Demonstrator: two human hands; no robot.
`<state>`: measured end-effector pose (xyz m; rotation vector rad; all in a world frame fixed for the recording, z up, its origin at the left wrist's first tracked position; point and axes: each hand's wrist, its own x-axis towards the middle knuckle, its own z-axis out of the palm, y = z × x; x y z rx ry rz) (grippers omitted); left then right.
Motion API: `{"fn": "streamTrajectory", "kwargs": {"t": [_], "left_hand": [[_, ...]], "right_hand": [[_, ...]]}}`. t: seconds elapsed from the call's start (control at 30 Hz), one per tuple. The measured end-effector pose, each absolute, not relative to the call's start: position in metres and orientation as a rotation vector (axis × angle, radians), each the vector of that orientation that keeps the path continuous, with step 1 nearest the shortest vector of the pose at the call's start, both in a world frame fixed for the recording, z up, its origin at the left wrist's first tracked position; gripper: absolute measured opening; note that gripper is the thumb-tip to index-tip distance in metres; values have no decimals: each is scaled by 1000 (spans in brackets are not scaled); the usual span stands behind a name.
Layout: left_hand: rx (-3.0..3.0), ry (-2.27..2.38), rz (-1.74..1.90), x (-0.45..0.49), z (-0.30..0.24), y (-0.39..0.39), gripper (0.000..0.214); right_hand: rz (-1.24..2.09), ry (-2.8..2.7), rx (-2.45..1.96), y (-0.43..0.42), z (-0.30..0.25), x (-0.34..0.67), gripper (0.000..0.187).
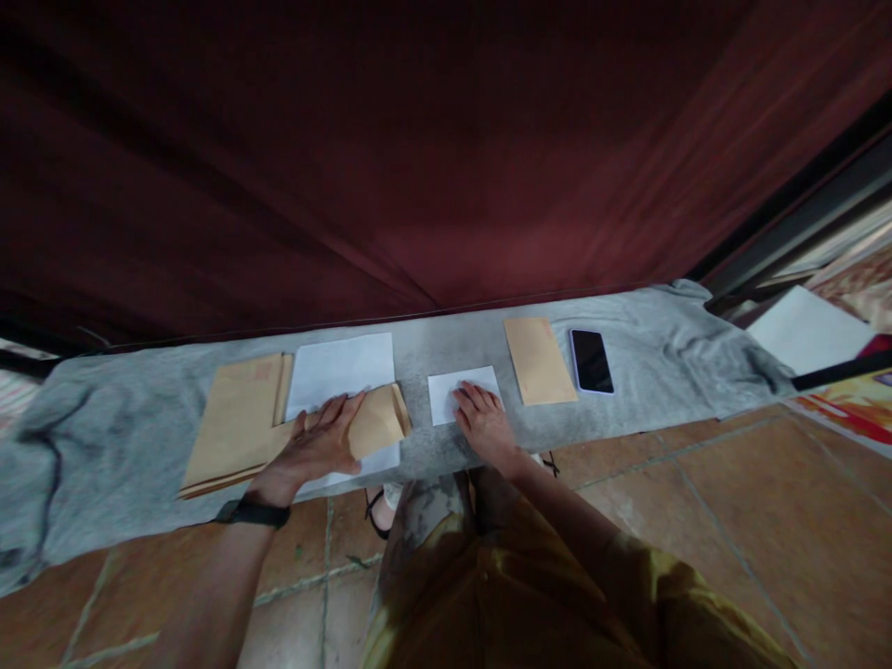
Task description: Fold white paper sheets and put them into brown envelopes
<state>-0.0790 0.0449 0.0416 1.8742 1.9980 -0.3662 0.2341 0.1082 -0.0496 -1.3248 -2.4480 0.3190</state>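
Observation:
My left hand (321, 444) lies flat with fingers apart on a brown paper envelope (376, 423), whose right end gapes a little. Under that envelope is a stack of white paper (341, 367). My right hand (486, 424) rests, fingers stretched out, on a small folded white sheet (443, 398) in the middle of the cloth. To the left of my left hand sits a pile of brown envelopes (233, 413). Right of the folded sheet lies a single brown envelope (541, 362).
A phone (592, 360) lies beside the single envelope. Grey cloth (669, 348) covers the narrow bench, which has a dark red curtain (432, 186) behind it. Brown floor tiles (641, 492) show in front. A white object (808, 330) stands at the far right.

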Motion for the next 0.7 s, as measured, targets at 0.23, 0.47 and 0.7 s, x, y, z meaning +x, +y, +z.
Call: {"fn": "streamTrajectory", "kwargs": {"t": [0.23, 0.47, 0.7], "left_hand": [[2090, 1917, 141, -50, 21, 41, 102], [2325, 1762, 441, 82, -23, 53, 61], [2308, 1977, 387, 98, -48, 39, 68]], "right_hand": [[275, -2441, -1324, 109, -55, 229, 45], [307, -2498, -1288, 113, -51, 240, 46], [266, -2426, -1394, 115, -54, 265, 47]]}}
